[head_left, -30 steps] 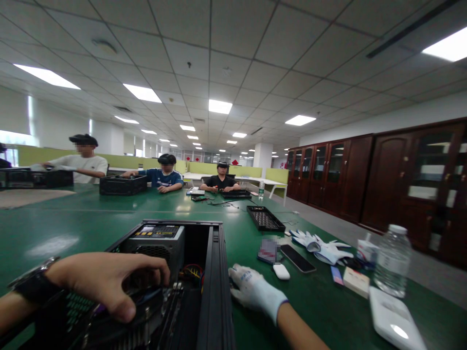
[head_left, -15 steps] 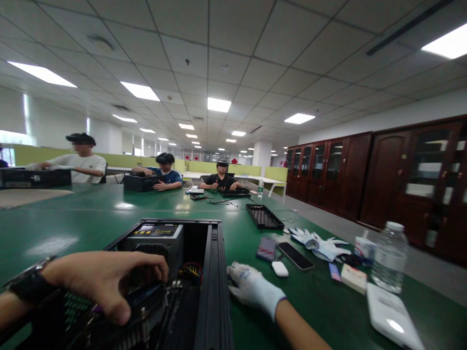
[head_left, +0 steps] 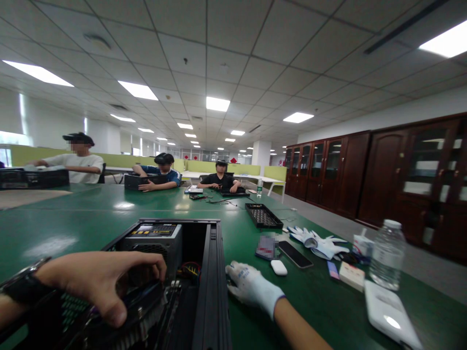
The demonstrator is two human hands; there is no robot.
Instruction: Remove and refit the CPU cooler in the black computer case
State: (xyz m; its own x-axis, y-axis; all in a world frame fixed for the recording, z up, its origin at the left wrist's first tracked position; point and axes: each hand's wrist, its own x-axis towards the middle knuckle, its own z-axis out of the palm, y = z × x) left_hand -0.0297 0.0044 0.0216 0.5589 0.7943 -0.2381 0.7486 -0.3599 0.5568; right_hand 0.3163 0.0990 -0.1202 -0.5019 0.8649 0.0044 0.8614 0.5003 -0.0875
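An uncovered black computer case (head_left: 213, 282) lies in front of me, with a power supply (head_left: 171, 243) at its far end. My left hand (head_left: 98, 282), bare and with a dark watch on the wrist, reaches into the case. Its thumb and fingers are closed around a round CPU cooler (head_left: 142, 311) with a dark fan and metal fins; my palm hides part of it. Just right of the case, my right hand (head_left: 250, 284) wears a white glove and lies on the table. Its fingers are loosely bent toward the case side, holding nothing visible.
On the green table (head_left: 302, 301) to the right are a phone (head_left: 295, 254), a white earbud case (head_left: 279, 267), white gloves (head_left: 321, 243), a small box (head_left: 352, 276), a water bottle (head_left: 387, 255) and a white device (head_left: 390, 313). A black tray-like panel (head_left: 263, 215) lies beyond. Three people work across the table.
Both hands keep nearly the same place and pose. The view has shifted slightly. Across the table, the middle person's arms have moved a little.
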